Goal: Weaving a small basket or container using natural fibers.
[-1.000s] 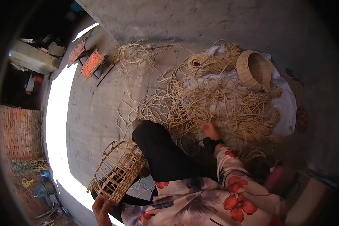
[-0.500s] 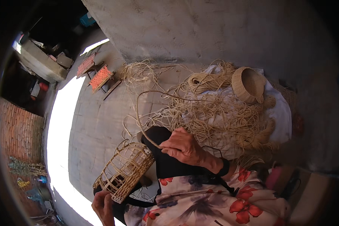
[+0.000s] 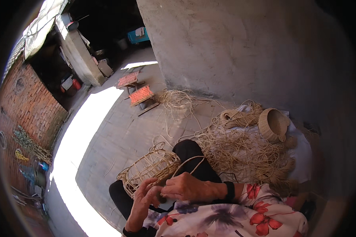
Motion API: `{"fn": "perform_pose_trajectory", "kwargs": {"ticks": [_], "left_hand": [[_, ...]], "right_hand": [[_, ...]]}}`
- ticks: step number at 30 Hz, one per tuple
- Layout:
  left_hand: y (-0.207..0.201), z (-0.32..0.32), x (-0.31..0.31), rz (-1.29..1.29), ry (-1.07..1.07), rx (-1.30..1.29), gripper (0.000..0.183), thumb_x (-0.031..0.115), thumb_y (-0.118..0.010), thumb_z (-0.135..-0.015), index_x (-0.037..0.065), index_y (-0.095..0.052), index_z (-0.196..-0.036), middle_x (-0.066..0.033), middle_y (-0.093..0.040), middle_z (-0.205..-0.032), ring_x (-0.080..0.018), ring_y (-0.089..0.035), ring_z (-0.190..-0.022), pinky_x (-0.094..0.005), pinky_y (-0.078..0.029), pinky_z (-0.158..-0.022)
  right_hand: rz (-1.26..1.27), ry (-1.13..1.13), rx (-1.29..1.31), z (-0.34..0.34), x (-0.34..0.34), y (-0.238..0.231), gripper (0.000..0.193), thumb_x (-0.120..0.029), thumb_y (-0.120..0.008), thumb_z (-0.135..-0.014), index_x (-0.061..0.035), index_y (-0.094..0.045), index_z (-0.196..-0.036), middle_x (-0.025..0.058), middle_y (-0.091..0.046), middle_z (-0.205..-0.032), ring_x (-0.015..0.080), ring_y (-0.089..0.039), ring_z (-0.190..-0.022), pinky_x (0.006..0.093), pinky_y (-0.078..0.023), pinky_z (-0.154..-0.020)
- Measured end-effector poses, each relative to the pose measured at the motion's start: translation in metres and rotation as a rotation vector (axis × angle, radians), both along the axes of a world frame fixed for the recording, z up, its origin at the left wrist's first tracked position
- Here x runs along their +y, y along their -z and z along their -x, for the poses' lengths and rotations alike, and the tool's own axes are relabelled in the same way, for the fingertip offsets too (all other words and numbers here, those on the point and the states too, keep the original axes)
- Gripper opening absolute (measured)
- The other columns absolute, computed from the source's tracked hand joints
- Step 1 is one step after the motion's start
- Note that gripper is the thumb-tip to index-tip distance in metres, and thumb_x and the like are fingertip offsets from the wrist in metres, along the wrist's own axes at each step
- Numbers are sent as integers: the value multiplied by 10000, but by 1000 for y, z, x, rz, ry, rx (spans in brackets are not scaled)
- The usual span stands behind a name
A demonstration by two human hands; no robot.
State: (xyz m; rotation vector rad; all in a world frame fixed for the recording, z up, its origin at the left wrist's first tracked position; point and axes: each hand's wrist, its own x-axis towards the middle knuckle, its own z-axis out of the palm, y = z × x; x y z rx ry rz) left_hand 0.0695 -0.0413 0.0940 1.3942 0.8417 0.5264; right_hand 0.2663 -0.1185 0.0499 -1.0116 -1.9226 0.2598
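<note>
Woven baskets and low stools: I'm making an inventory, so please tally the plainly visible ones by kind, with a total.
Open-weave basket: 1
Closely woven basket: 1
Reddish-seated stools: 2
Total: 4

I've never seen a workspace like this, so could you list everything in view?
Openwork basket: one, tan, at the lap
Loose strand: one, tan, looping above the right hand
Cord heap: one tangle, tan, floor ahead, right
Round basket: one, tan, beside the heap
Cloth: one, white, under the heap
Stools: two, orange-red seats, floor beyond
Plain wall: one, grey, far side
Brick wall: one, reddish, far left
Dark recesses: contents mostly too dim to tell
Trousers: one pair, black, on the legs
Floral top: one, pale with red flowers, bottom
Wristband: one, black, right wrist
Left fingers: one set, bare, at the openwork basket's near end
Right fingers: one set, bare, beside the left; grip unclear
</note>
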Motion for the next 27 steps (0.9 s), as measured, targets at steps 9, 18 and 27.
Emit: {"fn": "perform_pose_trajectory", "kwargs": {"ticks": [9, 18, 27], "left_hand": [[15, 40, 3, -270, 357, 165, 399, 385, -595, -1001, -3, -690, -1004, -14, -596, -710, -85, -551, -625, -245, -453, -573], [-17, 187, 62, -297, -538, -122, 273, 253, -559, -1002, 41, -616, -840, 48, -388, -546, -57, -353, -464, -240, -318, -470], [46, 419, 126, -449, -1172, 521, 283, 206, -642, -934, 46, -623, -1167, -63, -560, -731, -127, -494, -466, -263, -407, -345]], "right_hand": [[168, 52, 131, -6, -5, -3, 407, -225, -777, -830, -70, -623, -1173, 127, -676, -968, 342, -683, -804, 370, -538, -647], [689, 82, 53, -81, -12, 19, 226, -255, -625, -946, -51, -709, -995, 49, -628, -745, 140, -603, -702, 299, -473, -661], [692, 181, 150, -116, -5, -5, 256, -295, -628, -957, -54, -713, -967, 35, -599, -715, 109, -556, -680, 294, -452, -630]]}}
